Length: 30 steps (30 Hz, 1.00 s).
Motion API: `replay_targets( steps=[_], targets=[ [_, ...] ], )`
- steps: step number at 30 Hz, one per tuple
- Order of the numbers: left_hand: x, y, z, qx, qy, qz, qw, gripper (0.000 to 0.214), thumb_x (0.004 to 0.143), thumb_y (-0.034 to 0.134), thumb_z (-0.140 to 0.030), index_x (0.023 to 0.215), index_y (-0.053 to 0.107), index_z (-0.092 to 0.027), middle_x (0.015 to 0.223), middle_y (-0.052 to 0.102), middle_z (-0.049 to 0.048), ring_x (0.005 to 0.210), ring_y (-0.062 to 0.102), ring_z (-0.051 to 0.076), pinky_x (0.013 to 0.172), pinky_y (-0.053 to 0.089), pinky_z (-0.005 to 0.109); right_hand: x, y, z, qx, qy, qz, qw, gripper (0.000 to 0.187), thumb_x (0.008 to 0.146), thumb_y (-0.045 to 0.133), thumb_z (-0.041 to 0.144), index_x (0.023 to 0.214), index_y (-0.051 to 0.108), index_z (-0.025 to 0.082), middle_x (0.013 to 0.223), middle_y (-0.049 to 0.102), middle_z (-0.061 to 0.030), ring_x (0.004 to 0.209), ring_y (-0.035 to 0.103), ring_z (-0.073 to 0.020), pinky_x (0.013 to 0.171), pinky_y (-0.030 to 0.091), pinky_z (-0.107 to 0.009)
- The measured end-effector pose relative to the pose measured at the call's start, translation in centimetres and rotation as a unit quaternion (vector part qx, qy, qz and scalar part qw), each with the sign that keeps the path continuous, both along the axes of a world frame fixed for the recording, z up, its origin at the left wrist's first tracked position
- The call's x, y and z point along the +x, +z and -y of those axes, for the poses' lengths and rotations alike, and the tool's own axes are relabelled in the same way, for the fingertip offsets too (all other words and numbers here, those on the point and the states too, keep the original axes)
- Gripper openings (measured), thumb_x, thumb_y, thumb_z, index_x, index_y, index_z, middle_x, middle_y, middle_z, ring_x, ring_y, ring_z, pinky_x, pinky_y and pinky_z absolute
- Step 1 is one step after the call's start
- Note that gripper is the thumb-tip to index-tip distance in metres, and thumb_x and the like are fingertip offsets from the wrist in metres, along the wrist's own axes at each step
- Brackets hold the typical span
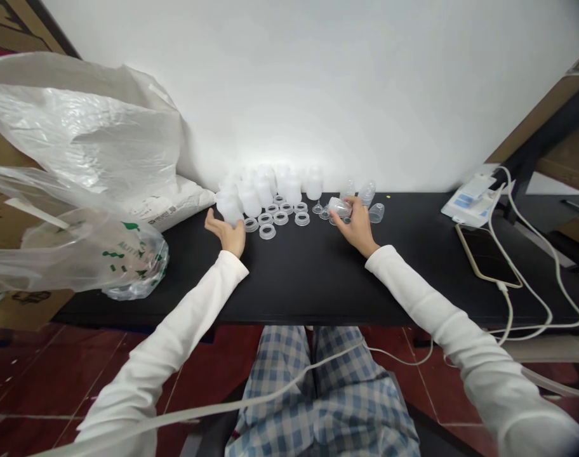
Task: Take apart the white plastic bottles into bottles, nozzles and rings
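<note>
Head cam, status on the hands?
Left hand open, touching frosted plastic bottle. Right hand holding transparent plastic piece. Plastic collars on the table between hands. Plastic bag off to the left.

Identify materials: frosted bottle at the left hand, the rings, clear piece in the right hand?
The frosted bottle at the left hand looks like translucent matte plastic: milky, with soft light passing through. The rings look like the same milky plastic, though their edges are too small to judge. The clear piece in the right hand looks like glossy transparent plastic or silicone; the picture can't settle which.
</note>
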<state>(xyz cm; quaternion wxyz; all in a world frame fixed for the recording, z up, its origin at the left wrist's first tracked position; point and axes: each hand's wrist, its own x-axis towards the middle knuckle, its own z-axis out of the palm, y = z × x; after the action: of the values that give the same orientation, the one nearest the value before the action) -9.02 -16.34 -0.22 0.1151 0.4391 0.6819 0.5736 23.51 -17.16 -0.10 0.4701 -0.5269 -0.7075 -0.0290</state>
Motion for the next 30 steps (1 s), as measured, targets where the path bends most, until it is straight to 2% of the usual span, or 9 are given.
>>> replay_targets(
  steps=[2,3,5,7,8,11,15,22,30],
  targets=[
    [1.4,0.2,0.9,0.076,-0.017,-0.052,0.996,0.073,0.070,0.059,-0.003,0.138,0.033,-0.013,0.153,0.027,0.0222,0.153,0.024,0.029,0.130,0.016,0.045,-0.5,0.2,0.2,-0.022,0.007,-0.021,1.000,0.051,0.094,0.050,0.063,0.118,0.053,0.018,0.110,0.065,-0.0146,0.095,0.064,-0.0287,0.093,0.051,-0.050],
    [2.4,0.3,1.4,0.115,-0.061,-0.074,0.989,0.068,0.072,0.059,-0.005,0.136,0.037,-0.014,0.154,0.029,0.0213,0.153,0.026,0.029,0.129,0.018,0.046,-0.8,0.4,0.4,-0.038,0.014,-0.035,0.999,0.051,0.094,0.049,0.064,0.117,0.053,0.018,0.106,0.065,-0.0131,0.091,0.064,-0.0274,0.089,0.051,-0.048],
    [5.0,0.2,2.0,0.156,-0.207,-0.089,0.962,0.051,0.082,0.061,-0.015,0.130,0.045,-0.016,0.148,0.041,0.0199,0.146,0.038,0.028,0.125,0.029,0.046,-1.6,0.5,0.6,-0.074,0.032,-0.067,0.995,0.050,0.094,0.046,0.068,0.110,0.053,0.021,0.095,0.065,-0.0087,0.080,0.061,-0.0241,0.081,0.052,-0.043],
    [8.1,-0.1,2.2,0.148,-0.360,-0.066,0.919,0.044,0.089,0.062,-0.029,0.130,0.049,-0.018,0.142,0.050,0.0184,0.135,0.051,0.027,0.117,0.040,0.045,-2.5,0.7,0.9,-0.101,0.048,-0.107,0.988,0.051,0.092,0.044,0.073,0.100,0.051,0.023,0.084,0.061,-0.0042,0.071,0.057,-0.0209,0.073,0.050,-0.039],
    [9.7,-0.2,2.2,0.139,-0.411,-0.043,0.900,0.047,0.091,0.062,-0.036,0.133,0.048,-0.020,0.143,0.050,0.0184,0.130,0.056,0.027,0.113,0.044,0.044,-2.8,0.7,1.0,-0.106,0.053,-0.132,0.984,0.052,0.091,0.043,0.076,0.094,0.050,0.024,0.079,0.058,-0.0024,0.069,0.055,-0.0197,0.070,0.049,-0.037],
    [13.7,-0.5,1.5,0.117,-0.495,0.016,0.861,0.050,0.094,0.060,-0.049,0.134,0.050,-0.021,0.141,0.055,0.0175,0.121,0.061,0.025,0.106,0.049,0.041,-3.4,0.5,1.0,-0.106,0.058,-0.211,0.970,0.057,0.088,0.040,0.082,0.079,0.043,0.026,0.071,0.050,0.0008,0.066,0.049,-0.0173,0.066,0.045,-0.034],
    [15.6,-0.5,0.6,0.085,-0.507,0.052,0.856,0.047,0.096,0.054,-0.058,0.123,0.055,-0.020,0.117,0.066,0.0125,0.103,0.065,0.021,0.097,0.052,0.038,-3.3,0.2,0.6,-0.110,0.041,-0.260,0.958,0.060,0.090,0.036,0.082,0.070,0.038,0.025,0.066,0.043,0.0025,0.065,0.043,-0.0151,0.064,0.041,-0.032],
    [15.4,-1.5,0.3,0.046,-0.494,0.114,0.861,0.046,0.102,0.038,-0.061,0.112,0.052,-0.019,0.094,0.063,0.0061,0.076,0.061,0.014,0.080,0.053,0.034,-3.9,0.8,1.4,-0.096,0.015,-0.196,0.976,0.051,0.089,0.051,0.070,0.069,0.041,0.024,0.062,0.045,0.0047,0.059,0.040,-0.0121,0.060,0.034,-0.028],
    [16.2,-1.2,0.0,-0.008,-0.499,0.304,0.812,0.032,0.103,0.048,-0.048,0.102,0.057,-0.017,0.080,0.063,0.0004,0.064,0.060,0.010,0.066,0.049,0.026,-3.5,0.7,1.5,-0.063,0.005,-0.137,0.989,0.044,0.088,0.052,0.065,0.074,0.046,0.024,0.062,0.049,0.0039,0.057,0.043,-0.0126,0.062,0.037,-0.028]
  ],
)
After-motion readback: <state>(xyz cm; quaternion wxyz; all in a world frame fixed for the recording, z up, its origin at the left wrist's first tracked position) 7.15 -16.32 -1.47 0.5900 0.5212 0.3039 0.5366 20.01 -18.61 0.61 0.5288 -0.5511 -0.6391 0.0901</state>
